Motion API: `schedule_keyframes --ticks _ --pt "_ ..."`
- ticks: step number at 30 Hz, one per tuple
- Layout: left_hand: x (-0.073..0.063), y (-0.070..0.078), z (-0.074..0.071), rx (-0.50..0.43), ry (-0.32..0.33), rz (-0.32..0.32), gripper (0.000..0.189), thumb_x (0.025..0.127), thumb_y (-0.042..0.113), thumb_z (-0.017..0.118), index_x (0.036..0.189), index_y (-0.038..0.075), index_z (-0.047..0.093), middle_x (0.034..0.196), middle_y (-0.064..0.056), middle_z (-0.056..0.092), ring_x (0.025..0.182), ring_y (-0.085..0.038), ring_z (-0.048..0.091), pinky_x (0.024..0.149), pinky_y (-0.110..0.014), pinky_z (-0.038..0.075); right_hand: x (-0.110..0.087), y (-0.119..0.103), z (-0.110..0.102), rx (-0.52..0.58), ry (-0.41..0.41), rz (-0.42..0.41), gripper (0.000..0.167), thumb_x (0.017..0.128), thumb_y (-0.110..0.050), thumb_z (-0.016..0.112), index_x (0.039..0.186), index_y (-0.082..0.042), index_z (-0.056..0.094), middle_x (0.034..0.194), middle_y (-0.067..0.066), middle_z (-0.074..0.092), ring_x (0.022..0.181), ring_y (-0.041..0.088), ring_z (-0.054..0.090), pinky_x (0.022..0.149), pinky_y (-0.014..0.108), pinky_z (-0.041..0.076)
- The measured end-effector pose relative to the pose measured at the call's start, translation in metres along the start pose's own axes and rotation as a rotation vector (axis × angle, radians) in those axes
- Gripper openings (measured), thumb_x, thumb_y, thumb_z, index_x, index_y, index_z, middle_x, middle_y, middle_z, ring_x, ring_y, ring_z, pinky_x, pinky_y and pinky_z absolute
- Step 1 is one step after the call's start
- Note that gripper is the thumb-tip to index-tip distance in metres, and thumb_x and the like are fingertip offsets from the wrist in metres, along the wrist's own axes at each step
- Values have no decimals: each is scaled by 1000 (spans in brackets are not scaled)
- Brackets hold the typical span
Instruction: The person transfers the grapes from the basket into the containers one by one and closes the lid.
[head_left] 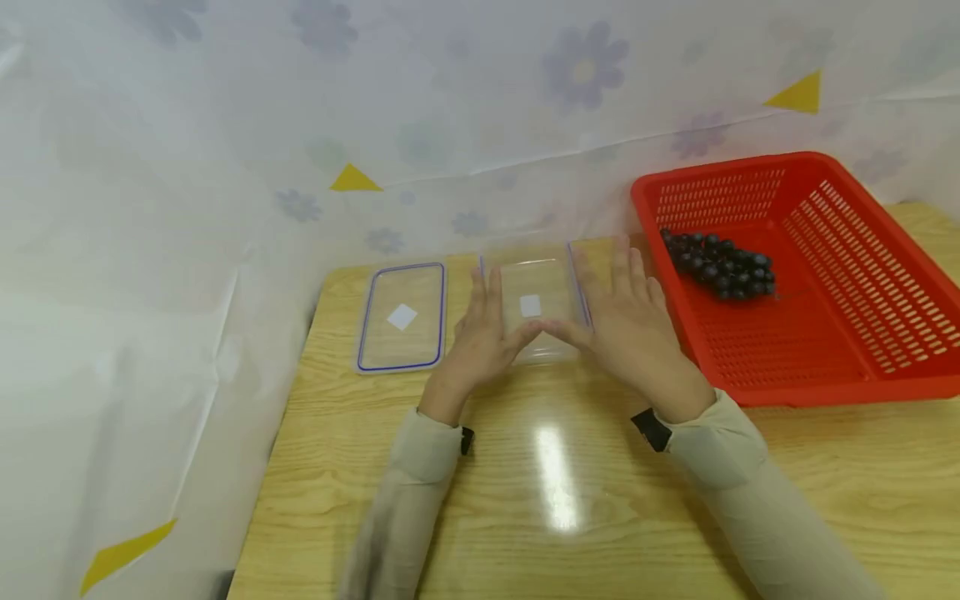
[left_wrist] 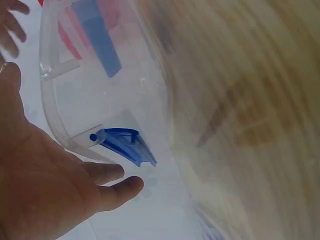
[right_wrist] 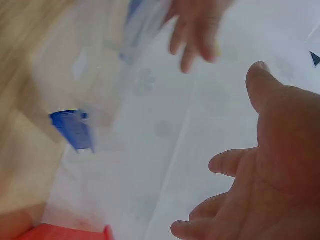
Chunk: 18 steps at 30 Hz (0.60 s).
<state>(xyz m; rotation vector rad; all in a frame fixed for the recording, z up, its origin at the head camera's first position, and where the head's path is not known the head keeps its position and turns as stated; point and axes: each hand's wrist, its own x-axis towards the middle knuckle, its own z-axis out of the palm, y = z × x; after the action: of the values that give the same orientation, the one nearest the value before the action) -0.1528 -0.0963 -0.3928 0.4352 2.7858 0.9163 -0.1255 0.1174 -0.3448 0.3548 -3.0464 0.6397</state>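
Hands (head_left: pixel 480 340) (head_left: pixel 636 332) spread near clear box (head_left: pixel 551 287); contact unclear.

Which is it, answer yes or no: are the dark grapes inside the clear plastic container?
No, the dark grapes lie in the red plastic basket, right of the clear plastic container.

The left sleeve (head_left: pixel 397 508) is made of plain, pale beige cloth and is ended by a broad left cuff (head_left: pixel 426 452). The right sleeve (head_left: pixel 772 508) is matched in colour, and its right cuff (head_left: pixel 716 450) is creased. A small black piece (head_left: pixel 467 440) is worn beside the former; a larger, angular black patch (head_left: pixel 651 430) is seen beside the latter. Both hands (head_left: pixel 630 333) are left bare.
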Motion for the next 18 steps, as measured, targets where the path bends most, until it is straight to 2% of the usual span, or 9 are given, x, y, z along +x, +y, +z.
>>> schedule_keyframes --ticks 5,11,14,18 --pt "2 -3 1 -34 -46 -20 110 94 66 54 153 30 -31 155 -3 -41 149 -45 5 112 -68 18 -13 -10 -24 -18 -23 -4 102 92 -73 53 165 -21 4 160 21 -29 148 49 -10 112 73 11" --pt "6 -12 1 -93 -65 -25 121 91 54 71 153 33 -30 153 1 -43 148 -45 10 114 -57 27 -26 -13 -57 -59 5 -37 102 94 -67 56 164 -18 1 162 24 -23 148 51 -6 109 74 17" --pt "9 -17 1 -87 -60 -35 124 89 55 73 151 35 -32 153 3 -43 148 -44 11 115 -55 26 -27 -7 -73 -62 34 -50 102 94 -67 55 164 -19 0 162 23 -23 148 52 -4 108 75 19" --pt "11 -21 0 -79 -55 -37 122 90 56 71 152 31 -31 155 2 -41 148 -44 14 115 -53 26 -21 7 -95 -42 53 -27 98 96 -67 52 164 -20 -1 163 21 -23 148 51 -3 108 76 16"
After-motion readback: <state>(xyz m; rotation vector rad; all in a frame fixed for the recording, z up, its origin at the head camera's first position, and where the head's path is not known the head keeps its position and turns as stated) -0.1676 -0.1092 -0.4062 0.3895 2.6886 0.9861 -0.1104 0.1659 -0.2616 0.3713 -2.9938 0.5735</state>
